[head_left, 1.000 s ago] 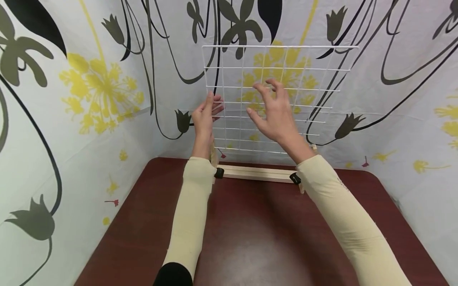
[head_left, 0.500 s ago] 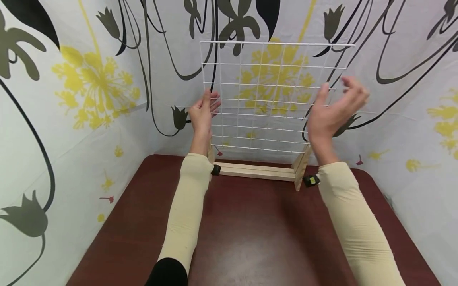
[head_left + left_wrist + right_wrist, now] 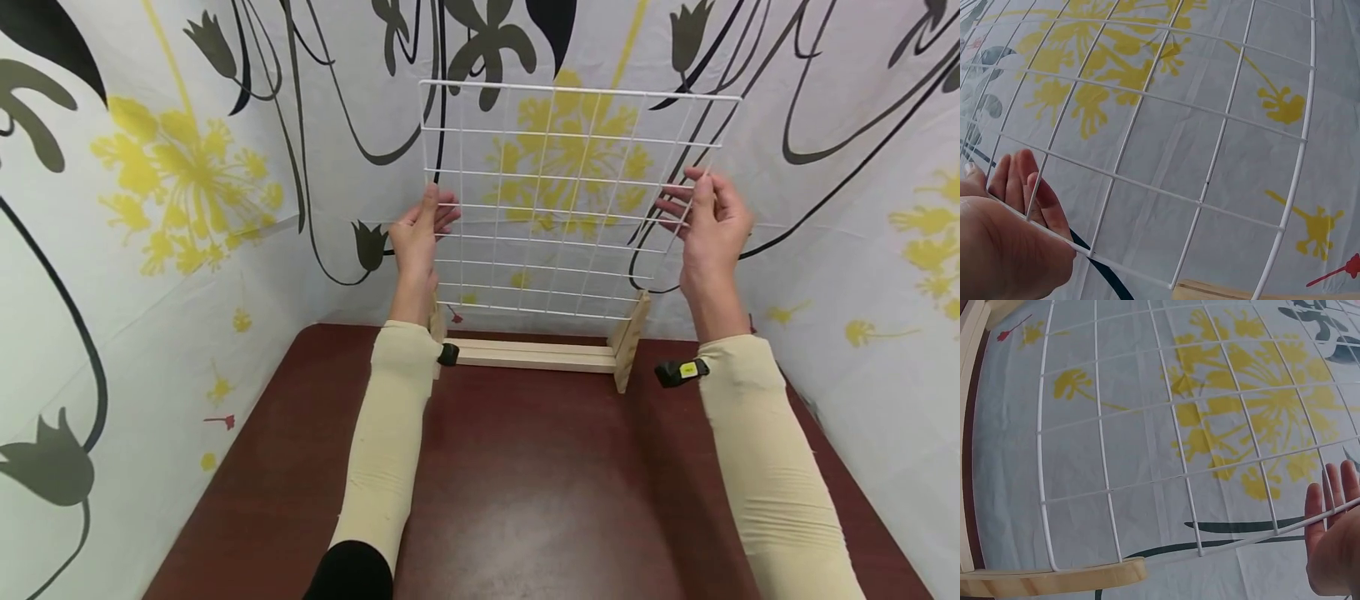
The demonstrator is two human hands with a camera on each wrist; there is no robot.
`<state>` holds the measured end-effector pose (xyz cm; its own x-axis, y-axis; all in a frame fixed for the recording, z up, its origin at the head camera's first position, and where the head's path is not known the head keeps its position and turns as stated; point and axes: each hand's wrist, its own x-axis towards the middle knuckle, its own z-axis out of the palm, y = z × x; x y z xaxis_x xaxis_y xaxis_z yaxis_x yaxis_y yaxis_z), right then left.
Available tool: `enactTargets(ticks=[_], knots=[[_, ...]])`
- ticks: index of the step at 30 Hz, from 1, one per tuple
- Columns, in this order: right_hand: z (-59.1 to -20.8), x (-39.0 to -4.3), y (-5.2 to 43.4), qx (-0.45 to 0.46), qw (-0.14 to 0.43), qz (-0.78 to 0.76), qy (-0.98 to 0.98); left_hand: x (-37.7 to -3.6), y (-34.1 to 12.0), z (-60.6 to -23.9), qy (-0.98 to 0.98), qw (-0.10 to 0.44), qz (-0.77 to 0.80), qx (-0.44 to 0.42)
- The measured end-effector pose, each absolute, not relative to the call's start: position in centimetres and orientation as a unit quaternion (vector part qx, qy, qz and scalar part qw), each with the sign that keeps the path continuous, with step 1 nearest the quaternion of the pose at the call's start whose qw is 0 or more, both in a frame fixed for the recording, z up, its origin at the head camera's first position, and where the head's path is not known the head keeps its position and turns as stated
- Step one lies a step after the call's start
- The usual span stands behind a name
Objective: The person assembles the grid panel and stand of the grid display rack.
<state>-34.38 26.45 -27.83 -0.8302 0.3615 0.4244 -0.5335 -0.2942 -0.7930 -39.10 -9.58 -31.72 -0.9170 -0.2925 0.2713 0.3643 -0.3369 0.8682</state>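
The left hand (image 3: 417,237) was found at the left edge of the white wire grid panel (image 3: 570,200), with thumb in front of the wire and fingers (image 3: 1019,181) behind, so that the edge wire was lightly pinched rather than firmly clamped. The panel itself was held upright over the far end of the dark red table (image 3: 525,500), in front of the flower-printed backdrop (image 3: 187,183). Its lower edge was seen just above the wooden base (image 3: 536,354), between the two wooden end pieces; whether the bottom wire was seated in the base could not be told from any view.

At the right edge, the right hand (image 3: 708,229) was observed with straight fingers (image 3: 1329,512) laid against the side wire, the thumb in front; a closed grip was not shown there.

The following risks were judged. With one edge only pinched and the other merely steadied, the panel could be tilted or twisted out of line with the base, and a corner could be dropped outside an end piece. If uneven downward pressure were applied, the light base could be shifted or tipped on the smooth table. The thin wire could also be slipped through the loosely set fingers, letting the panel fall forward or back against the backdrop.
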Motion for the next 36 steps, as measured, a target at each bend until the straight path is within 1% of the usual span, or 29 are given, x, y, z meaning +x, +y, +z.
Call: enactTargets(ticks=[12, 20, 26, 29, 34, 36], knots=[[-28.0, -35.8, 27.5, 0.115, 0.299, 0.822, -0.47, -39.4, -9.2, -31.6, -0.505, 0.219, -0.833, -0.062], [-27.8, -36.1, 27.6, 0.129, 0.31, 0.81, -0.481, -39.9, -8.8, -31.3, -0.481, 0.238, -0.841, -0.066], [-27.7, -36.5, 27.6, 0.138, 0.321, 0.795, -0.496, -40.1, -9.0, -31.2, -0.483, 0.237, -0.841, -0.06], [-27.9, -36.4, 27.2, 0.144, 0.327, 0.78, -0.513, -40.5, -9.2, -32.2, -0.483, 0.233, -0.842, -0.061], [-29.0, -36.0, 26.3, 0.14, 0.316, 0.758, -0.553, -40.6, -9.6, -35.1, -0.476, 0.225, -0.849, -0.032], [-29.4, -35.9, 26.0, 0.136, 0.32, 0.754, -0.557, -40.6, -9.7, -35.8, -0.481, 0.228, -0.846, -0.029]])
